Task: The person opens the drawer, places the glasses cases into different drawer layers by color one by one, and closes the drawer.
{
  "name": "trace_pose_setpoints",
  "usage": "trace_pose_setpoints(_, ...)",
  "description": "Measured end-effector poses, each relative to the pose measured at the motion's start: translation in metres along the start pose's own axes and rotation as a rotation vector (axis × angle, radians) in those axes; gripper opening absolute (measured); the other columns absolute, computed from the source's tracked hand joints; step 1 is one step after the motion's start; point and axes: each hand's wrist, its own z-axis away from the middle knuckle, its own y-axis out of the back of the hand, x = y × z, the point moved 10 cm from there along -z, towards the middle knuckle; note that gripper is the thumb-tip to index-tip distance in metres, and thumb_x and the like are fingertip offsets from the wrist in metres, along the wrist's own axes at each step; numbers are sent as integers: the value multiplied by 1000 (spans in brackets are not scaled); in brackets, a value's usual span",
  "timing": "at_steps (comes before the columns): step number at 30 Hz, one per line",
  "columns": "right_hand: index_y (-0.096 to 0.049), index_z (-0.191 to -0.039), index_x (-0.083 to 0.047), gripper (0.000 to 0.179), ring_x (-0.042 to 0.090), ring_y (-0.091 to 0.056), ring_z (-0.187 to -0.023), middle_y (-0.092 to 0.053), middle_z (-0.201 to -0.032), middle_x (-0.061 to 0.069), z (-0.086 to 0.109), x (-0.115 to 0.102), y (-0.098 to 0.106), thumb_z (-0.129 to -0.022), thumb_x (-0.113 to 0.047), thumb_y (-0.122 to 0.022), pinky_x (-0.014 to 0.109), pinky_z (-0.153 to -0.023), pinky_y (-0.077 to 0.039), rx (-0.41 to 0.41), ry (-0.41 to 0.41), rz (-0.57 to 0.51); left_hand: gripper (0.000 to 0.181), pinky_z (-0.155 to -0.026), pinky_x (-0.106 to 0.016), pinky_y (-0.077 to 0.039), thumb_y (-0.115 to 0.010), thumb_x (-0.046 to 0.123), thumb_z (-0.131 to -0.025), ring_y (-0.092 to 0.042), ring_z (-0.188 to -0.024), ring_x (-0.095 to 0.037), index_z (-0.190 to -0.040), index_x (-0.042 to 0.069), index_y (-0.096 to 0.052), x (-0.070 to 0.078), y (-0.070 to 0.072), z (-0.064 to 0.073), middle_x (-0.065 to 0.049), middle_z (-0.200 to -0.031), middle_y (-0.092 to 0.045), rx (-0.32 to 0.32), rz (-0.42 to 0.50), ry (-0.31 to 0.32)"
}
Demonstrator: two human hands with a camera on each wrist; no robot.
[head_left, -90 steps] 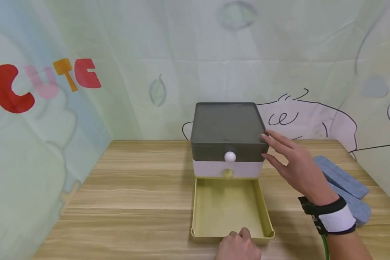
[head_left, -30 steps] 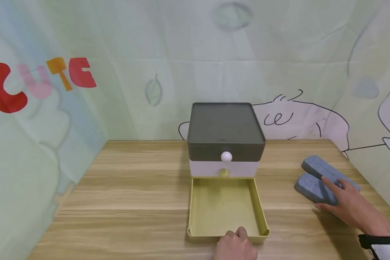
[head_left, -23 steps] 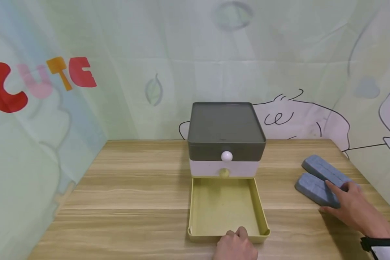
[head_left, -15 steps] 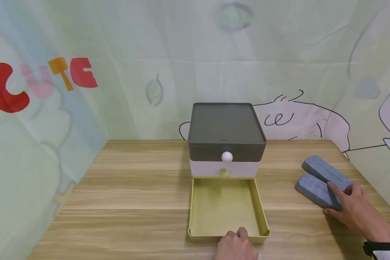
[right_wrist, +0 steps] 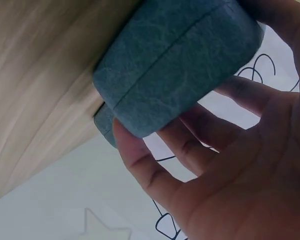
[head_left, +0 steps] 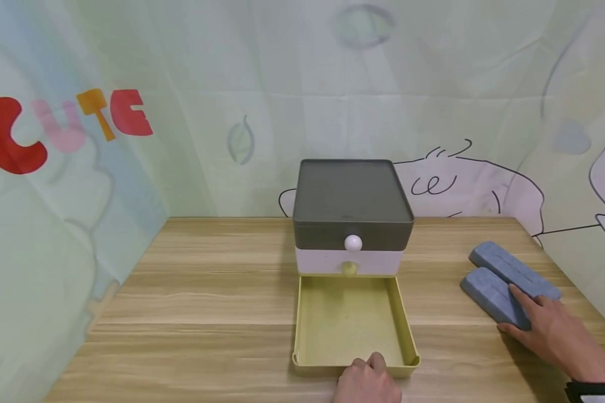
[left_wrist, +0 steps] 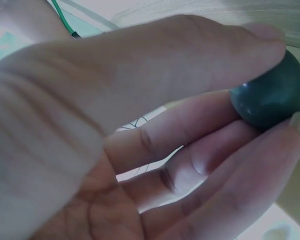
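Note:
A small desktop drawer unit (head_left: pixel 353 190) stands mid-table, with a dark grey top, a white middle and a yellow-green bottom drawer (head_left: pixel 350 324) pulled out, its inside bare. At the drawer's front, my left hand (head_left: pixel 367 383) pinches its round knob (left_wrist: pixel 272 95) between thumb and fingers; the head view hides that knob. On the right lie two blue-grey, leather-like glasses cases side by side, both closed. My right hand (head_left: pixel 559 338) grips the near end of the nearer glasses case (head_left: pixel 494 296), thumb on one side and fingers on the other. The farther glasses case (head_left: pixel 516 268) lies just behind it.
The wood-grain table (head_left: pixel 206 302) runs back to a printed cloth backdrop (head_left: pixel 222 101), which also closes in both sides. Two knobs, one white (head_left: pixel 353 243) and one yellow (head_left: pixel 349 268), stick out of the upper drawers.
My right hand has left the drawer unit's right side, moved right and down to the glasses cases, and closed on the nearer one. My left hand stays at the drawer's front.

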Motion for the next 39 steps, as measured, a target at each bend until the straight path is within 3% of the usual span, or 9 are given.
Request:
trace_pose_setpoints(4,-46,-140,11,87,62,-55,-103,-53,-111,45,0,0,-3,-84,-47,-77,69,-84,-47,-15,7,-1,29,-37,-21,-35,-71,35,-84,-41,-48,-7,-57,24,-67,0,-3,0,1,-67,-51,-33,20,4)
trace_pose_setpoints(11,-41,-146,8,85,57,-60,-92,-53,-108,44,5,-4,0,-88,-44,-75,65,-74,-49,43,39,-69,28,-38,-21,-36,-70,33,-86,-42,-49,-8,-59,24,-69,2,-6,-1,0,-70,-53,-78,34,-3)
trace_pose_setpoints(20,-41,-147,7,85,52,-61,-88,-51,-108,44,6,-5,-3,-90,-48,-72,62,-68,-50,-10,-10,-60,28,-41,-21,-36,-68,36,-89,-43,-51,-9,-63,25,-70,2,-10,0,1,-72,-52,-139,30,6)
trace_pose_setpoints(27,-46,-145,6,83,50,-61,-86,-52,-107,44,6,-5,-3,-89,-48,-74,62,-66,-50,5,-4,-69,29,-40,-21,-36,-68,37,-88,-44,-51,-10,-62,25,-69,2,-10,1,1,-72,-53,-135,45,2)
trace_pose_setpoints(39,-40,-152,1,84,54,-59,-94,-52,-115,43,9,-5,9,-88,-42,-76,63,-71,-49,60,7,-91,31,-37,-21,-34,-70,33,-84,-40,-48,-8,-56,22,-65,2,-2,1,1,-67,-50,-15,-4,6)
